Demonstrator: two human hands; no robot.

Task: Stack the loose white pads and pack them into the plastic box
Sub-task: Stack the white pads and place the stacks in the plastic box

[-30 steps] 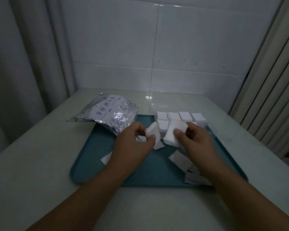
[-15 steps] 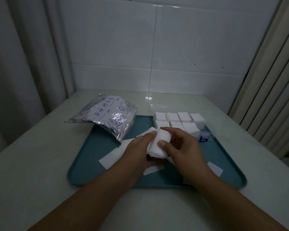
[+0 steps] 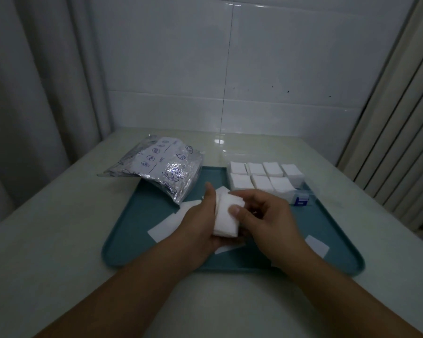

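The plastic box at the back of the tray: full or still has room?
Nearly full. The plastic box shows seven white pad stacks; its near right corner is bare, a blue label showing there.

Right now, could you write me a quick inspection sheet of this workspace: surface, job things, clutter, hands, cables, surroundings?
Surface: pale table bearing a teal plastic tray.
Job things: stack of white pads held over the tray; loose white pads lying on it; clear plastic box at its far right, seven stacks inside, one slot free.
Clutter: silver foil bag across the tray's far left edge.
Hands: left hand and right hand both hold the stack.
Cables: nothing seen.
Surroundings: white tiled wall, curtains either side.
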